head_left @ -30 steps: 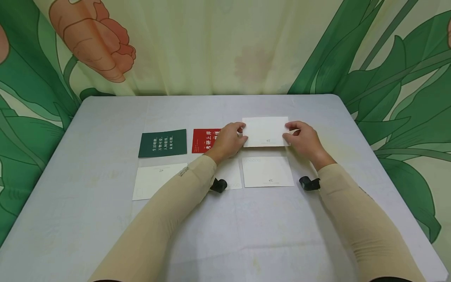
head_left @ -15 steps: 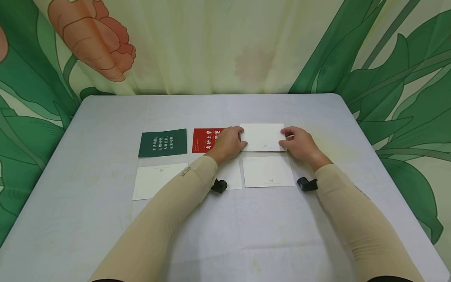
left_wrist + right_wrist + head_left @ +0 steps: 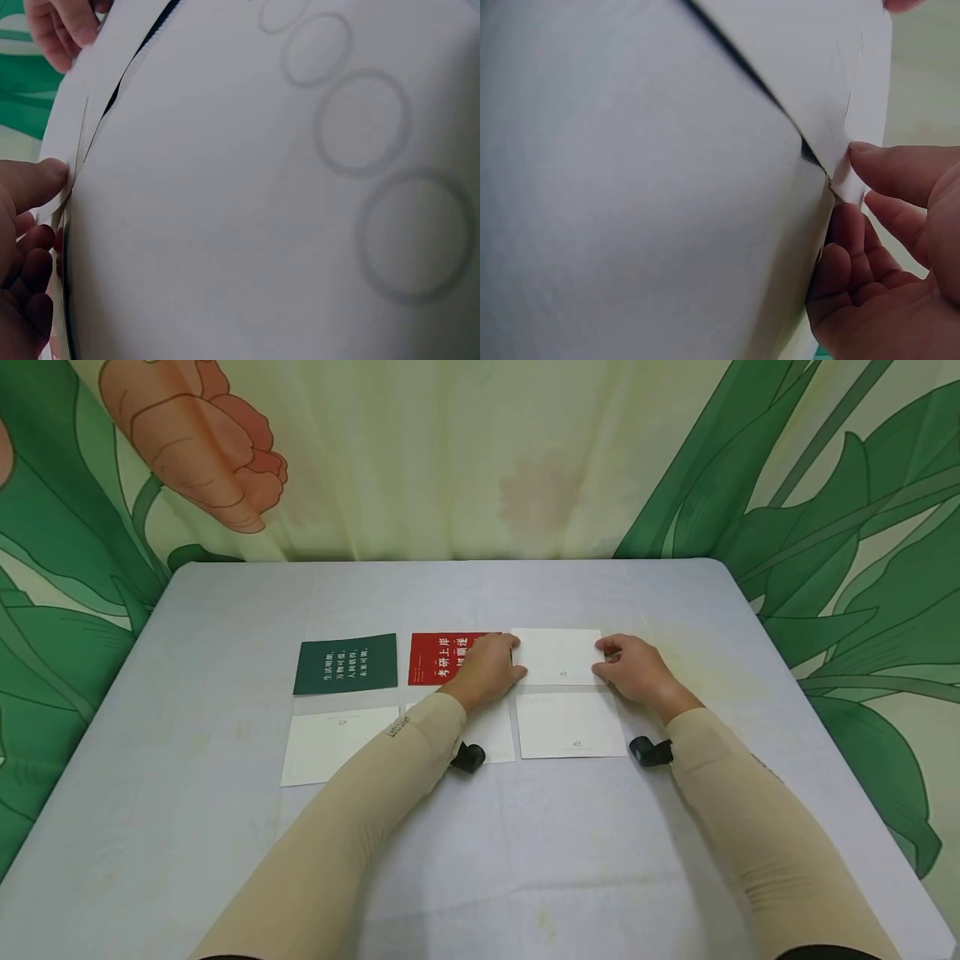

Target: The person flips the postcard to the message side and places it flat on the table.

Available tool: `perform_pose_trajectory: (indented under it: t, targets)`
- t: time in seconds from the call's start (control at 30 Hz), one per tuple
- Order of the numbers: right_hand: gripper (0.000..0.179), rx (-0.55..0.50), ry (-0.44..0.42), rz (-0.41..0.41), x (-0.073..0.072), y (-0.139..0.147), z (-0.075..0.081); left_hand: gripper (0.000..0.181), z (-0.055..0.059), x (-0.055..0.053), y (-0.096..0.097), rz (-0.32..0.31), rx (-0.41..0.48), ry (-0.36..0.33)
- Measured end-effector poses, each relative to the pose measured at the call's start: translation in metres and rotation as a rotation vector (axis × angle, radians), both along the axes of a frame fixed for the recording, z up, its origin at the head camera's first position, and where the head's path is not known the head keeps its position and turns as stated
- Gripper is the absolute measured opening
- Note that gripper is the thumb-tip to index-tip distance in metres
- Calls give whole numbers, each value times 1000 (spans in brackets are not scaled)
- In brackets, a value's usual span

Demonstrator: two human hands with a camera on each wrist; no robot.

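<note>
A white postcard (image 3: 557, 656) with a small printed mark lies at the right end of the far row. My left hand (image 3: 487, 670) pinches its left edge, while my right hand (image 3: 637, 670) pinches the right edge. In the right wrist view, the thumb (image 3: 892, 166) presses on the card's face near a corner, with fingers curled beneath. The left thumb (image 3: 37, 180) does likewise in the left wrist view. Just in front lies another white postcard (image 3: 570, 727). My left hand covers part of a red postcard (image 3: 427, 658) with white Chinese lettering.
A dark green postcard (image 3: 311, 668) is at the left end of the far row. Nearer me are a white postcard (image 3: 322, 743) and one more white postcard (image 3: 491, 735), partly behind my left forearm. All lie on a white-covered table (image 3: 540, 860) before a floral curtain (image 3: 420, 460).
Both hands have lowered the white postcard toward the table and moved it slightly nearer and left, beside the red one. The other postcards have stayed put.
</note>
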State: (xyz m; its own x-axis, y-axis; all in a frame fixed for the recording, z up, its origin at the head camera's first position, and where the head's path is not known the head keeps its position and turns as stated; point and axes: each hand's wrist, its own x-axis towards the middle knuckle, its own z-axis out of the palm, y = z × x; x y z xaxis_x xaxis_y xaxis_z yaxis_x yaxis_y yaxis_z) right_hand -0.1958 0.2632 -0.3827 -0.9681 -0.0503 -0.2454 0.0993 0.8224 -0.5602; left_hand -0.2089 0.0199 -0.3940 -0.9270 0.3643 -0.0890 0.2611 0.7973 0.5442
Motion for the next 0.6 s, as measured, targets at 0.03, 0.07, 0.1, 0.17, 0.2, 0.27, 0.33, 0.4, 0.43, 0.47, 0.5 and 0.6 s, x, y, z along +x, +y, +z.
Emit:
perform_pose_trajectory:
  t: [0.03,0.07,0.1,0.17,0.2,0.27,0.33,0.4,0.43,0.47,0.5,0.6]
  targets:
    - [47,4,1,1,0,0,0,54,0,0,0,-1,0,-3]
    - [47,7,4,3,0,0,-1,54,0,0,0,-1,1,-3]
    - [47,11,6,4,0,0,-1,54,-1,0,1,-2,-1,-3]
    - [47,16,9,7,-1,0,-2,54,0,0,1,-8,-12,0]
    - [47,17,8,7,0,-1,-1,54,0,0,1,-12,-18,2]
    - [47,19,7,7,0,-1,-1,54,0,0,1,-18,-28,4]
    - [47,20,5,8,0,-1,-1,55,1,0,1,-23,-36,2]
    - [47,23,7,11,0,-1,0,55,2,0,1,-24,-37,-6]
    - [47,26,11,14,0,-1,0,55,2,0,1,-25,-37,-10]
    - [47,30,15,17,0,-1,0,55,2,0,1,-25,-39,-14]
    - [47,33,18,19,0,-2,0,55,2,0,1,-25,-39,-19]
    - [47,39,26,20,-1,-2,0,55,1,-1,0,-27,-41,-27]
